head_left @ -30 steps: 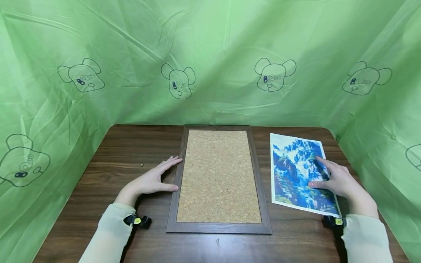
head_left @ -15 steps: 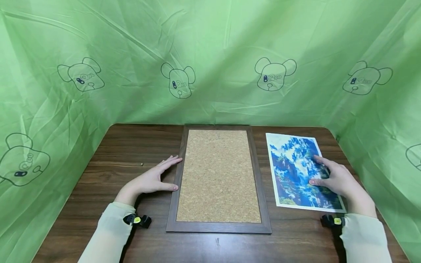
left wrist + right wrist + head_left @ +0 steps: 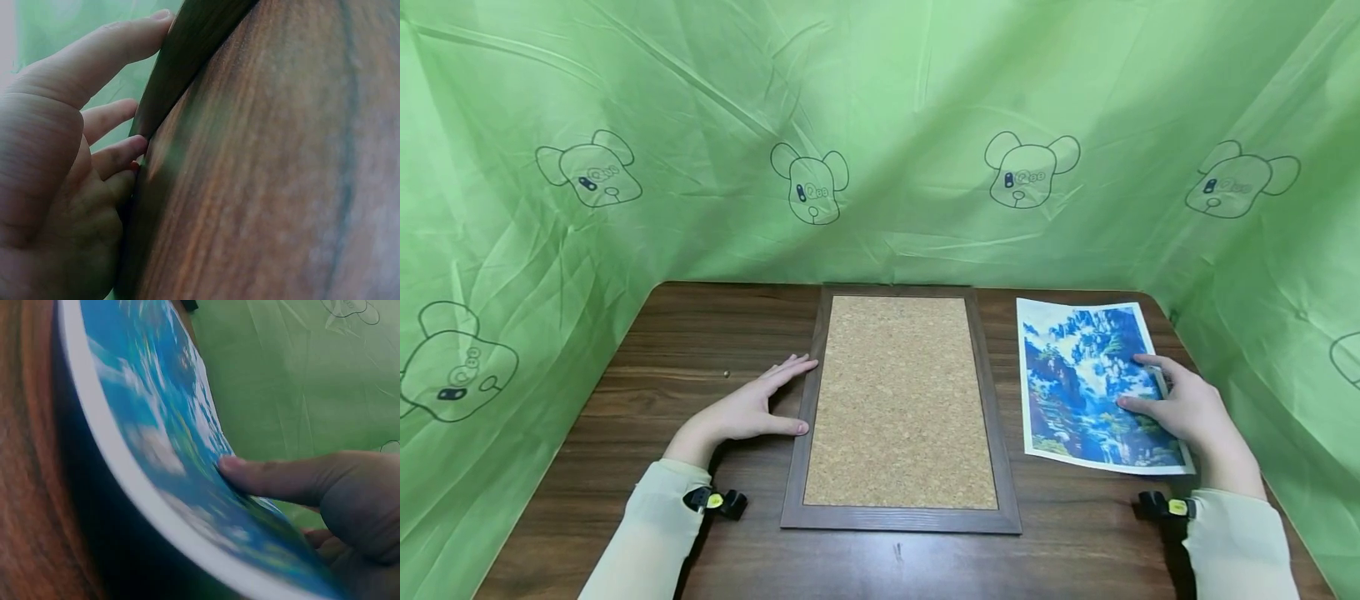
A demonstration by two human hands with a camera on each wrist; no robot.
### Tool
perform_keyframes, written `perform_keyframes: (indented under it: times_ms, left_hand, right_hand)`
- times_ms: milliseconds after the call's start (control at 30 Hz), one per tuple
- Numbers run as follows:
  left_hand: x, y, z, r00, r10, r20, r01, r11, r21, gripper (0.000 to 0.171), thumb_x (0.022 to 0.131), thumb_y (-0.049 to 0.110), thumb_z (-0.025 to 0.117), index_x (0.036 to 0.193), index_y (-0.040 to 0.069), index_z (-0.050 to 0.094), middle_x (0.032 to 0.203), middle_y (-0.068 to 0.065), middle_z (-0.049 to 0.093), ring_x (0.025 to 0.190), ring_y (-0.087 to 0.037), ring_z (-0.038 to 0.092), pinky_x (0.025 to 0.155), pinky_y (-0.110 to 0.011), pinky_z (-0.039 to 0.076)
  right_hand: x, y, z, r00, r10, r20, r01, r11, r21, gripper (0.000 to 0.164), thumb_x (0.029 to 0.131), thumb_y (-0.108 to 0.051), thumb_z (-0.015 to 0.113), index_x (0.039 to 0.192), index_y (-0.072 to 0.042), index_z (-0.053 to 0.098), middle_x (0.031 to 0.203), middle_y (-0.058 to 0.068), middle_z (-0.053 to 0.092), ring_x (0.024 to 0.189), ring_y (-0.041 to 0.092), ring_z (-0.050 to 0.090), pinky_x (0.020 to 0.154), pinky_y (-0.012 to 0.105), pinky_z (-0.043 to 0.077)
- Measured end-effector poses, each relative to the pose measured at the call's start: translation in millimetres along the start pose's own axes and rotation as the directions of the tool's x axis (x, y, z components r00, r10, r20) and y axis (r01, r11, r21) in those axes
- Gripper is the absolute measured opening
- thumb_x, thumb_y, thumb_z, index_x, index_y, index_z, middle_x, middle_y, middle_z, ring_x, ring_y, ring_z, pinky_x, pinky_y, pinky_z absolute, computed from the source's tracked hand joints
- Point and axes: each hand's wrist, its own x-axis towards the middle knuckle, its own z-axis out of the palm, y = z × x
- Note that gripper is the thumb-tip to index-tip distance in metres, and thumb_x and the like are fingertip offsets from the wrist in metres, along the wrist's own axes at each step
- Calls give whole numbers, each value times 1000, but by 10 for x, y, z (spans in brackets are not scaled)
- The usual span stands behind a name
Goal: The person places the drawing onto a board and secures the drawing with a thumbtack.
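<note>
A cork board in a dark wooden frame lies in the middle of the table. Against its left side rests my left hand, fingers and thumb straight and spread; in the left wrist view the fingertips touch the frame's edge. My right hand grips the right edge of a printed landscape picture, blue with a white border. Thumb and index finger lie on the printed face, while other fingers are partly hidden behind the sheet. In the right wrist view the sheet bows up off the table.
The brown wood-grain table has a small round speck left of the board. Green cloth with bear-head outlines hangs behind and on both sides. Bare tabletop lies between the board and the picture.
The picture first turned slightly and slid left, then moved back right with the right hand, its near edge now curved up. The left hand and the board stayed in place.
</note>
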Motion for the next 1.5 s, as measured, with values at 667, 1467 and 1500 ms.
perform_keyframes:
  times_ms: [667, 1467, 1500]
  left_hand:
    - [61, 38, 4, 1000, -8, 20, 9, 1000, -15, 104, 90, 50, 90, 174, 32, 31, 183, -8, 12, 168, -44, 4, 130, -71, 11]
    - [-4, -25, 35, 1000, -14, 1, 14, 1000, -11, 103, 91, 50, 89, 174, 31, 31, 183, -9, 13, 167, -45, 4, 129, -73, 12]
    - [-6, -22, 35, 1000, -19, 1, 19, 1000, -9, 102, 92, 50, 89, 174, 31, 31, 183, -9, 12, 167, -46, 4, 128, -74, 12]
  right_hand:
    - [-228, -869, -332, 983, -30, -179, 160, 605, 780, 60, 105, -20, 76, 162, -25, 57, 125, -13, 68, 75, 10, 78, 54, 34, 63]
    - [-239, -2721, 635, 912, -338, -232, 357, 376, 855, 52, 95, 4, 81, 144, -2, 65, 146, 13, 59, 57, 11, 69, 50, 23, 56]
    - [-225, -2692, 701, 919, -336, -207, 343, 421, 840, 51, 95, 1, 83, 143, -3, 65, 147, 13, 59, 53, 10, 64, 47, 23, 52]
